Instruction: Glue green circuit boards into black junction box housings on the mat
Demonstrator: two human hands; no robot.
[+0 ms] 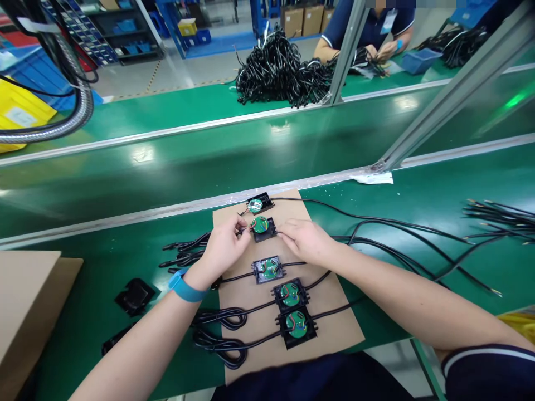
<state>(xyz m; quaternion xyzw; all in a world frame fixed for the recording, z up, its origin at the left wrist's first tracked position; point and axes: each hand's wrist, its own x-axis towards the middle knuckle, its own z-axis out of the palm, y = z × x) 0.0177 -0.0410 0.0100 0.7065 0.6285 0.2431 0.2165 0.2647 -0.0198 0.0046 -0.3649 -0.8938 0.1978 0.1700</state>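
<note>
Circuit housings (297,324), a pair, lie nearest, bodyward of the right hand (307,239); a third unit (268,269) lies closer to it. Next, left hand (225,242) pinches the lead (248,228) of an open housing (262,227), right hand its cable (277,232); this housing sits between both hands. Just beyond: another unit (259,203).

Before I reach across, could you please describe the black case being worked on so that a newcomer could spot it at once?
On the green table, find the flat brown cardboard sheet. The black case, bearing a green circuit board, is second of five from the sheet's far end. It alone sits between the left hand and the right hand.
</note>
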